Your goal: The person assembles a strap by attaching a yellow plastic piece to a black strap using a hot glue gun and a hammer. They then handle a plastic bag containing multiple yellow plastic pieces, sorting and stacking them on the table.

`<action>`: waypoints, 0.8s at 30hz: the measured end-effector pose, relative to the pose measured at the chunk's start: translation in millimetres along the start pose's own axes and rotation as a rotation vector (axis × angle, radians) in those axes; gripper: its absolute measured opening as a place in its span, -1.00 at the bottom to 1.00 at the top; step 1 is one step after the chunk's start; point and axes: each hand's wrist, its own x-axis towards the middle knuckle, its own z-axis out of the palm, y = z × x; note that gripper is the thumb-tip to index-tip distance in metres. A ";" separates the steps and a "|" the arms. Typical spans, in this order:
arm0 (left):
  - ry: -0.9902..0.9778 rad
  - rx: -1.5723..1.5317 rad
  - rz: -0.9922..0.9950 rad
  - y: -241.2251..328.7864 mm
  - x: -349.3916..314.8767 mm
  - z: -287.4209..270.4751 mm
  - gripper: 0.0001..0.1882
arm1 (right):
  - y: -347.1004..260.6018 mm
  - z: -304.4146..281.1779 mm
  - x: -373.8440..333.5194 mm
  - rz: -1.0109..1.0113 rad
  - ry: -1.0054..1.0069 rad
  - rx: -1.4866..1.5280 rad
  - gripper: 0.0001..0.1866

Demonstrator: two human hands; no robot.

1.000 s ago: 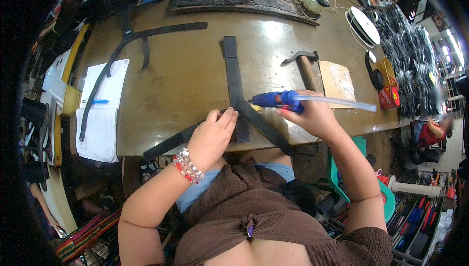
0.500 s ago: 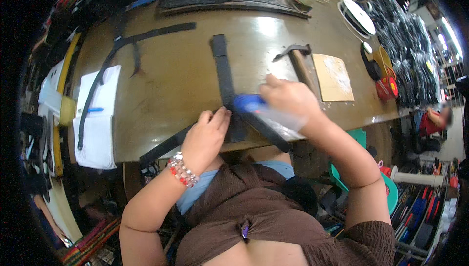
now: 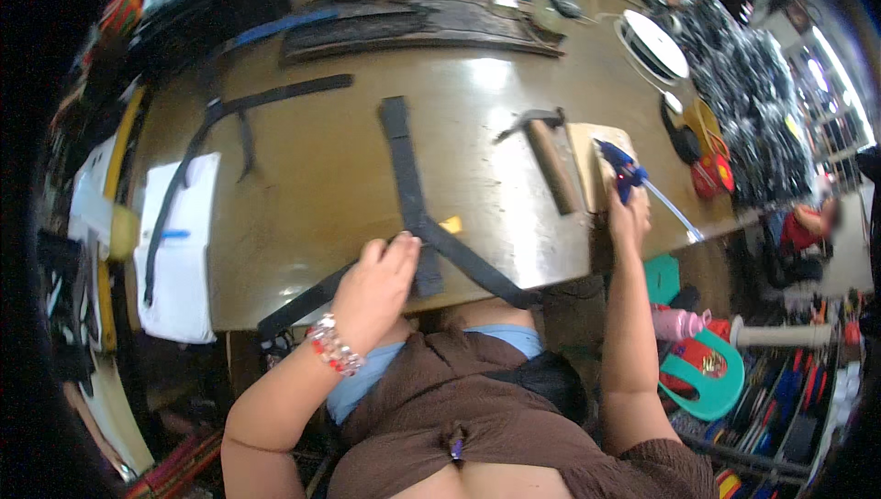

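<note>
Left hand: the left hand (image 3: 374,283) lies palm down, fingers together and slightly bent, on the black strap piece (image 3: 400,161) just left of its junction; whether it pinches an edge cannot be told, as the thumb side is hidden.
Right hand: the right hand (image 3: 630,215) is closed around the handle of a blue glue gun (image 3: 622,167), with the nozzle over a tan board (image 3: 584,169); contact between nozzle and board is unclear.
Just changed: the glue gun has gone from the strap junction to the board at the right, while the left hand has stayed in place; the joint is now free of the tool and steadied by one hand.
Strap piece: flat on the bench (image 3: 294,178) before the person, shaped like an upside-down Y, with a short tab between its two slanting limbs; matte, dark, seemingly woven.
Yellow scrap: a small, flat yellow piece (image 3: 451,224) just right of the junction.
Glue stick: a slim, translucent rod (image 3: 673,208) jutting from the gun's rear.
Hammer: a hammer (image 3: 551,164) with a round wooden handle and dark metal head, left of the board.
Bench top: smooth, brown and glossy, with bright reflections.
</note>
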 end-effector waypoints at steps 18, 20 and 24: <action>0.326 -0.272 -0.174 7.2 -4.6 16.8 -0.60 | -463.7 70.3 -153.7 -1.650 -0.312 0.531 -0.70; 0.193 -0.305 -0.263 6.8 -3.0 15.8 -0.61 | -462.1 58.9 -151.9 -1.530 -0.533 0.500 -0.77; 0.088 0.041 -0.048 4.4 -3.0 10.7 -0.52 | -390.9 -20.9 -97.0 -1.122 -0.907 0.652 -0.78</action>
